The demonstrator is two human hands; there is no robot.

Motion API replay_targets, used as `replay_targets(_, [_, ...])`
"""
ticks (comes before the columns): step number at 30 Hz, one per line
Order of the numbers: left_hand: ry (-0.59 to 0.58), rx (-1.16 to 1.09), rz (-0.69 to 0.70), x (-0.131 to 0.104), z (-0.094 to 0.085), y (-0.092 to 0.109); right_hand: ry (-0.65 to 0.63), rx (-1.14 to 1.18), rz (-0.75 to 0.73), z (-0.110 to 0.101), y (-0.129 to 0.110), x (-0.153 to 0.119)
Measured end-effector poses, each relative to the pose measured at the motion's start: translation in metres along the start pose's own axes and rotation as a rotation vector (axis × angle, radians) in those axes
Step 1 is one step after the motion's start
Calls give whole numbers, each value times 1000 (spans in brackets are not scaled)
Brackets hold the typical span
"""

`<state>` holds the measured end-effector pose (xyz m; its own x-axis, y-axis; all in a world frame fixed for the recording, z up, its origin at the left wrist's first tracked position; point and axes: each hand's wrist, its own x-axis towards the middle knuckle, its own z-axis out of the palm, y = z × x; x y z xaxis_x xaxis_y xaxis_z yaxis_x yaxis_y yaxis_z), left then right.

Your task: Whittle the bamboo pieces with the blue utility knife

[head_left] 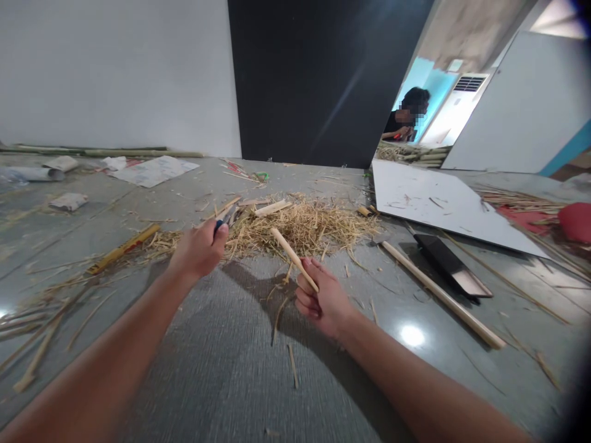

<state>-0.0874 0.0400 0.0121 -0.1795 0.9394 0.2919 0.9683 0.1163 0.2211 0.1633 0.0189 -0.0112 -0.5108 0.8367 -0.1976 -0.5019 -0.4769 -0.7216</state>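
Note:
My left hand (198,249) is closed around a blue-handled knife (226,218). Its metal end points up and to the right, blurred against the shavings behind it. In my right hand (323,295) is a short, pale bamboo stick (290,249), gripped near its lower end and slanting up to the left. The two hands are apart, and the stick does not touch the knife. Just beyond them a heap of straw-coloured shavings (314,227) lies on the grey floor, with a split bamboo piece (272,208) on top.
A long-handled tool (443,295) and a black tray-like object (450,264) lie to the right, near a white board (438,191). On the left are a yellow stick (124,248) and paper scraps (154,170). A black panel (318,80) stands behind; a person (406,117) is farther back.

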Motion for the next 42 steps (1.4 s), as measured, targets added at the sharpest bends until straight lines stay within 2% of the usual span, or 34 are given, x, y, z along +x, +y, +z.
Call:
replay_targets(2, [30,-18,32,-6,0,8,16,-8,-41,-2,0,4])
replay_targets(3, [4,-34,83,-12,0,17,29,-17,-67,-3,0,6])
replay_targets(8, [-229,-113,433,-50,3,71,129,-84,-153,-7,-2,14])
replay_targets(11, [-290,-90,491,-63,4,85,195,-107,-184,-7,-4,15])
replay_targets(15, [-339,-78,522,-66,5,85,253,-143,-195,-8,-4,16])
replay_targets(24, [-379,-78,547,-64,-1,86,259,-213,-234,-6,-3,14])
replay_targets(38, [-323,76,446,-56,1,85,223,-125,-210,-6,-3,15])
replay_targets(42, [-295,60,385,-44,1,76,223,-117,-193,-4,-3,14])
